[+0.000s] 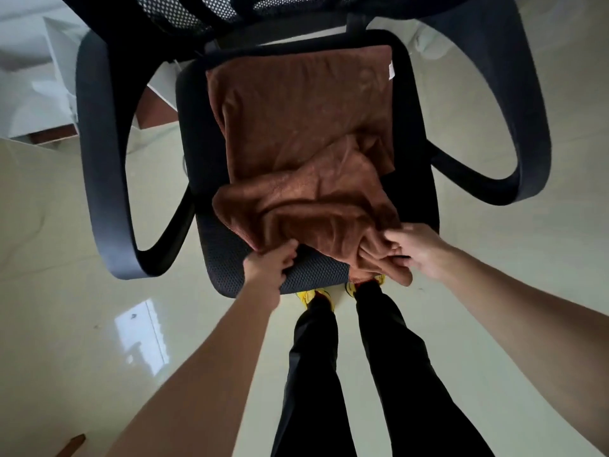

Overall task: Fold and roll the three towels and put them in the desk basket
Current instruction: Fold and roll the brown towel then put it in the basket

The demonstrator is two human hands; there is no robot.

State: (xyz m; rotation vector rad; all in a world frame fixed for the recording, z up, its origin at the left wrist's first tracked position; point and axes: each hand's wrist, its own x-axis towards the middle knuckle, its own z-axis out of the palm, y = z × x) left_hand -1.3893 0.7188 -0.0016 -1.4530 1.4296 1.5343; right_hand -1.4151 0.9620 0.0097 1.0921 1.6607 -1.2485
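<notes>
A brown towel (296, 120) lies spread over the seat of a black office chair (316, 275). Its near part is bunched up and folded back toward the seat's front. My left hand (268, 263) pinches the towel's near left edge at the front of the seat. Further right, my right hand (412, 247) grips the bunched near right corner, which hangs over the seat's front edge. A small white label (391, 69) shows at the towel's far right corner. No basket and no other towel is in view.
The chair's grey armrests (99, 179) curve out on both sides, with its mesh backrest (184, 11) at the top. My legs in black trousers (349, 374) stand on a glossy pale floor. White furniture (36, 77) sits at the upper left.
</notes>
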